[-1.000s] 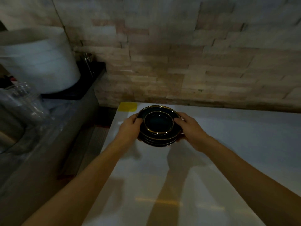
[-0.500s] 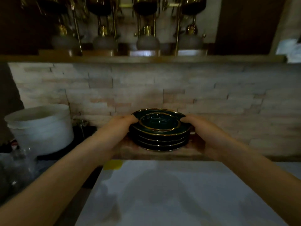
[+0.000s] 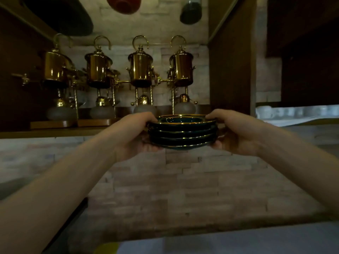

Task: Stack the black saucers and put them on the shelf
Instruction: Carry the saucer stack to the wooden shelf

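A stack of several black saucers (image 3: 182,133) with gold rims is held up in the air between both my hands, level with the front edge of the wooden shelf (image 3: 55,133). My left hand (image 3: 136,134) grips the stack's left side, thumb on the top rim and fingers underneath. My right hand (image 3: 233,132) grips the right side the same way. The stack hangs in front of the shelf edge, near its right end, and hides that part of it.
Several brass siphon coffee makers (image 3: 140,70) stand in a row on the shelf behind the saucers. A dark wooden upright panel (image 3: 232,61) bounds the shelf on the right. White cups (image 3: 264,111) sit further right. A stone wall (image 3: 174,189) and white counter (image 3: 238,241) lie below.
Both hands have lifted the saucer stack from just above the white counter up to shelf height. My view has tilted upward, bringing the shelf and brass coffee makers into sight.
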Demonstrator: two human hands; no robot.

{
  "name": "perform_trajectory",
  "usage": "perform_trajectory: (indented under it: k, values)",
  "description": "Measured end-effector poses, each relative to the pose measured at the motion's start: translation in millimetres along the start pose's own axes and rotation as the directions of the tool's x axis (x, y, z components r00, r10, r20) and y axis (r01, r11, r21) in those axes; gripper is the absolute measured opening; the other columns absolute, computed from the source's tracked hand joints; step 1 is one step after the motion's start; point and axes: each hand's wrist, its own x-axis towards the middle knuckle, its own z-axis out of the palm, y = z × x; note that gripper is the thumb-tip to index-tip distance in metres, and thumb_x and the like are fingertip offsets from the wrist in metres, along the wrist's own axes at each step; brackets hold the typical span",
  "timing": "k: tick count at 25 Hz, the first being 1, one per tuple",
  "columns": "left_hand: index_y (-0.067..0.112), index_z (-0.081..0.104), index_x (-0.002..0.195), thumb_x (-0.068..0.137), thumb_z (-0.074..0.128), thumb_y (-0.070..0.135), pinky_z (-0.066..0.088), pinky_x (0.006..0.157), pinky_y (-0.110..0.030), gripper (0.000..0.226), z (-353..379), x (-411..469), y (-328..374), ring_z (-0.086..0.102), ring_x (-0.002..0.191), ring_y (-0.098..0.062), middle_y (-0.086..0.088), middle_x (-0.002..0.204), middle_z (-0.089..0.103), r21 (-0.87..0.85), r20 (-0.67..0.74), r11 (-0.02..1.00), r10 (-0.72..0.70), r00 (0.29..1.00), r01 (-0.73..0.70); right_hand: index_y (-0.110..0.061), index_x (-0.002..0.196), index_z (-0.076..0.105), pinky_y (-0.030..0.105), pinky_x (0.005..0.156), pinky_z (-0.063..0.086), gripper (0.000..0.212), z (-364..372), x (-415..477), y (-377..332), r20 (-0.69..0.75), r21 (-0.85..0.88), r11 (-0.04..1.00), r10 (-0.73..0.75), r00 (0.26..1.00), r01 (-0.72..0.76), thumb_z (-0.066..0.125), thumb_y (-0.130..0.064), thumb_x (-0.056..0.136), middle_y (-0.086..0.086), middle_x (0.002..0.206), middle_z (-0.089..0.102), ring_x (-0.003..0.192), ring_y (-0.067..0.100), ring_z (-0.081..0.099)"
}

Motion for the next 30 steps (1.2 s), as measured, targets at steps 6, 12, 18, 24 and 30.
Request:
perform_trajectory:
  k: [6, 12, 18, 24, 30]
  values:
    - [0.009, 0.051, 0.104, 0.091, 0.046, 0.017, 0.06, 0.074, -0.037, 0.015, 29.9, 48.7, 37.0, 0.065, 0.08, -0.025, -0.01, 0.078, 0.06, -0.098, 0.1, 0.995, 0.004, 0.995, 0.006, -0.01, 0.098, 0.053, 0.015, 0.032, 0.043, 0.015, -33.8, 21.9, -47.4, -0.106, -0.03, 0.998, -0.053, 0.993, 0.05, 0.053, -0.022, 0.089, 0.011, 0.09, 0.057, 0.071, 0.02, 0.059]
    - [0.012, 0.048, 0.091, 0.094, 0.044, 0.018, 0.055, 0.066, -0.031, 0.008, 64.6, 95.4, 42.1, 0.06, 0.085, -0.025, -0.014, 0.097, 0.055, -0.081, 0.095, 0.996, -0.027, 0.995, 0.035, -0.011, 0.108, 0.049, 0.018, 0.04, 0.046, 0.021, -58.7, 52.7, -61.4, -0.232, -0.1, 0.993, -0.077, 0.97, 0.055, 0.048, -0.024, 0.091, 0.012, 0.101, 0.053, 0.08, 0.021, 0.057]
    - [0.012, 0.048, 0.087, 0.093, 0.044, 0.017, 0.057, 0.067, -0.033, 0.009, 86.7, 140.4, 34.4, 0.061, 0.098, -0.028, -0.015, 0.104, 0.055, -0.065, 0.107, 0.992, -0.103, 0.989, 0.11, -0.015, 0.088, 0.047, 0.022, 0.046, 0.044, 0.006, -71.3, 79.7, -55.3, -0.351, -0.128, 0.991, -0.076, 0.933, 0.032, 0.047, -0.02, 0.091, 0.008, 0.093, 0.053, 0.079, 0.02, 0.056]
    - [0.012, 0.051, 0.088, 0.093, 0.047, 0.021, 0.055, 0.062, -0.03, 0.01, 97.0, 165.8, 25.1, 0.06, 0.086, -0.027, -0.014, 0.095, 0.055, -0.013, 0.116, 0.987, -0.157, 0.981, 0.16, -0.016, 0.085, 0.046, 0.029, 0.061, 0.048, 0.007, -76.7, 99.0, -42.4, -0.415, -0.09, 0.996, -0.062, 0.908, 0.026, 0.048, -0.017, 0.091, 0.007, 0.089, 0.049, 0.08, 0.02, 0.051]
    - [0.011, 0.05, 0.094, 0.093, 0.047, 0.017, 0.055, 0.062, -0.03, 0.007, 101.7, 173.6, 24.2, 0.059, 0.09, -0.028, -0.013, 0.094, 0.054, 0.025, 0.103, 0.986, -0.167, 0.981, 0.165, -0.014, 0.108, 0.042, 0.03, 0.065, 0.05, 0.016, -74.3, 105.5, -34.5, -0.466, -0.136, 0.989, -0.117, 0.877, 0.06, 0.046, -0.022, 0.095, 0.005, 0.083, 0.045, 0.073, 0.019, 0.049]
